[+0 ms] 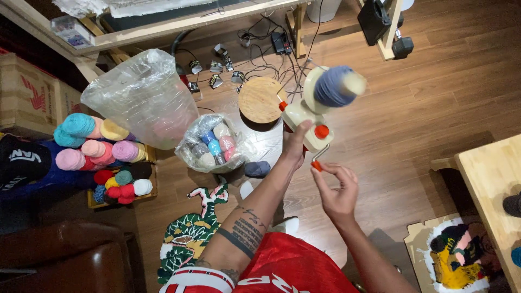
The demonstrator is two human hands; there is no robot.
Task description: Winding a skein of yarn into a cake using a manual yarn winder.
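Here, light plastic yarn winder (306,116) steadied in left hand (294,145); right hand (337,190) fingers (325,169) pinching orange crank handle (316,165); soft blue yarn cake (332,86), likely crushable.

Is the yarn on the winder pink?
No, the yarn cake spinning on the yarn winder is blue-grey, while the right hand pinches its crank handle.

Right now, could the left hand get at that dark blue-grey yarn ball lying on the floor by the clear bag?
Probably yes. The left hand is on the yarn winder, and the yarn ball lies just below it on open floor, with nothing between them.
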